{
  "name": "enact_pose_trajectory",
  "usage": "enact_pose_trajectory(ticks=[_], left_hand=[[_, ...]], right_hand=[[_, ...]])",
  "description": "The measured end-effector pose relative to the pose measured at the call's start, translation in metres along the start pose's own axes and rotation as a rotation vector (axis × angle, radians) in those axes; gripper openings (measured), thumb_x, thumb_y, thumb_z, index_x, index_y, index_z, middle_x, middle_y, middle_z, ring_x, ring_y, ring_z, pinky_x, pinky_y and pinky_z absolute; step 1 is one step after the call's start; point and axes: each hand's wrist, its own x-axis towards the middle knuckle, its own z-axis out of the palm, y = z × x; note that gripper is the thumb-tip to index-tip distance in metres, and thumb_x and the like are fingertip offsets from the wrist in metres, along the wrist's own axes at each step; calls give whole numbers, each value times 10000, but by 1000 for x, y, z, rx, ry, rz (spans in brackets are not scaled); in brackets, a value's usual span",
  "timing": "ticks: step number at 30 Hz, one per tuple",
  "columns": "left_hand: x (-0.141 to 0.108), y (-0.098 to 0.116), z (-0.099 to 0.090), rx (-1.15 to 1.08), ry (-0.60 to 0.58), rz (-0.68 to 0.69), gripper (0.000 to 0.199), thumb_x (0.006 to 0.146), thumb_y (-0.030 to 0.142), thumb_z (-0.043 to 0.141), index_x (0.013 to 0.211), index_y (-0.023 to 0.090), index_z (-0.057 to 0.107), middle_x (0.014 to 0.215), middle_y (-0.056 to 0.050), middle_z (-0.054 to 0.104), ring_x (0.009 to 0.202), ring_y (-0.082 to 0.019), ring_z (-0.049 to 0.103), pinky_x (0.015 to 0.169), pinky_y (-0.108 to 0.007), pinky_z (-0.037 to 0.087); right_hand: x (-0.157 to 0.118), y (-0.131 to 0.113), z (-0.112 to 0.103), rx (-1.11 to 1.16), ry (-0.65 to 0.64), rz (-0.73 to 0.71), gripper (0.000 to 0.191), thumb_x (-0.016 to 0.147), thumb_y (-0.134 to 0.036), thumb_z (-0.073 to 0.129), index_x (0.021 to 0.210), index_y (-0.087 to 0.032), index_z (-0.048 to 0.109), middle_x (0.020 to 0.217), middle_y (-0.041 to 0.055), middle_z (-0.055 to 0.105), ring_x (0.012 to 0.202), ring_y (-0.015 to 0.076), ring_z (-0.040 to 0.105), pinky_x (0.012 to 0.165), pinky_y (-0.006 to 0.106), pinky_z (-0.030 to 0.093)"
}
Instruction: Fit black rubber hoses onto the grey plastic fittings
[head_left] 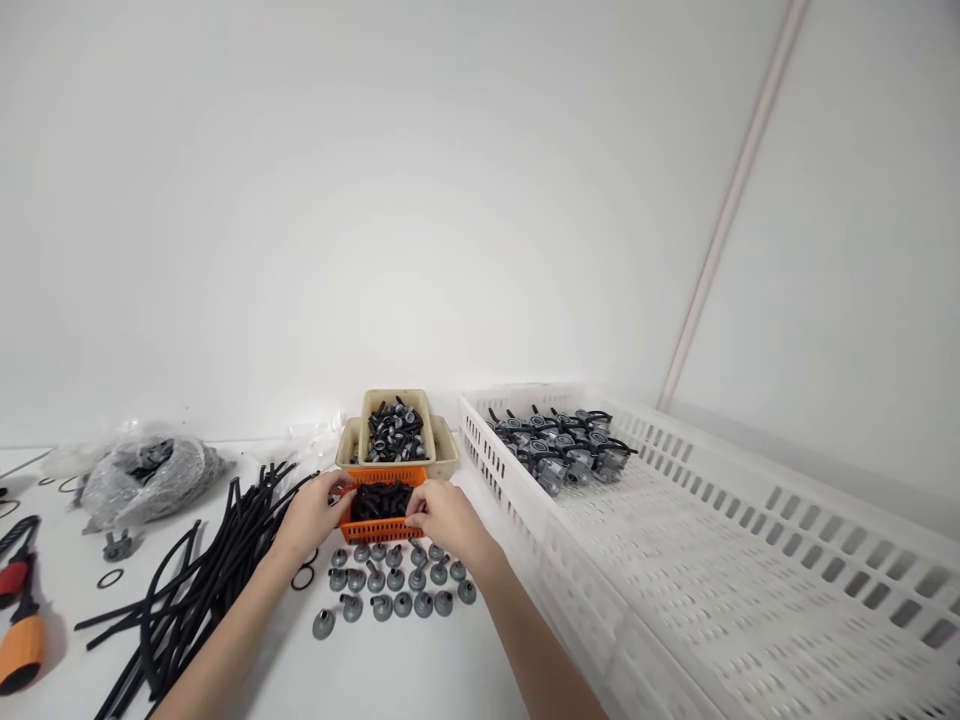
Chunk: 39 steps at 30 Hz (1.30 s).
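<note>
A small orange basket point(384, 531) full of short black rubber pieces point(381, 500) stands between my hands. My left hand point(319, 510) is at its left end, thumb and fingers closed over the rim. At the right end, my right hand point(448, 517) has its fingers curled on the rim in the same way. Just in front of the basket, several grey funnel-shaped parts point(395, 579) stand in loose rows on the white table point(375, 675).
Behind the basket are stacked beige trays point(429, 440) with grey-and-black parts. A large white crate point(570, 560) at right holds several assembled units point(562, 445). Left are black tubes point(217, 570), a plastic bag point(154, 480), black rings point(303, 577) and an orange-handled tool point(21, 645).
</note>
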Motion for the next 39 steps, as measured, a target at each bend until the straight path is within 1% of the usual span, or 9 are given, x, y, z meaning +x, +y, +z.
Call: enact_pose_trajectory(ticks=[4,9,14,17,22,25,30,35,39], left_hand=[[-5,-8,9,-104,-7,23,267,866,386,488,911,182,653,902,-76,705,795,-202,677,722,-339,556],[-14,-4,11,-84,-37,113,273,928,378,428,978,213,640,978,-71,674,907,-209,650,821,-364,536],[-18,-5,11,-36,-90,149,280,965,349,366,1060,230,601,1051,-62,647,982,-204,626,889,-379,509],[-20,-5,11,-43,-103,176,290,976,333,341,1107,230,579,1109,-66,631,1047,-198,608,941,-380,491],[-22,1,10,-21,-149,218,271,945,377,445,1138,232,567,1163,-66,616,1122,-205,580,986,-383,472],[-22,3,9,-17,-164,221,268,928,385,482,1131,236,573,1173,-62,615,1128,-204,580,992,-382,473],[-20,0,8,-26,-149,228,225,906,378,530,1063,241,615,1135,-52,634,1098,-207,597,971,-379,487],[-19,3,7,-51,-140,195,213,894,377,553,1041,243,629,1100,-47,650,1058,-208,615,947,-377,499],[-19,4,6,-61,-120,209,200,882,383,567,1004,247,648,1068,-44,665,1033,-214,629,923,-373,515]], right_hand=[[-3,9,-5,101,-22,55,144,704,-98,690,633,-222,706,650,-6,703,620,150,652,547,227,415],[-7,11,-13,27,-117,180,61,746,-176,670,703,-208,699,748,8,708,720,153,635,626,242,391],[-7,8,-13,-9,-96,225,62,764,-180,659,712,-206,682,829,17,703,793,160,611,670,256,372],[-8,8,-8,-28,-89,250,70,761,-174,662,699,-205,671,806,17,693,778,160,599,654,259,356],[-6,12,-1,-32,-20,267,87,764,-143,657,695,-197,656,805,24,685,795,159,589,641,254,342],[-4,16,1,-24,-14,296,85,765,-145,655,697,-195,657,785,28,683,755,152,591,626,252,341],[-3,16,2,-34,-1,292,81,762,-148,660,702,-202,666,783,28,689,770,162,597,632,257,341],[-5,15,3,-54,22,279,87,770,-150,656,707,-207,674,798,33,697,806,179,605,651,267,349],[-4,17,4,-51,16,259,89,772,-153,657,704,-208,674,781,31,697,788,181,610,660,273,363]])
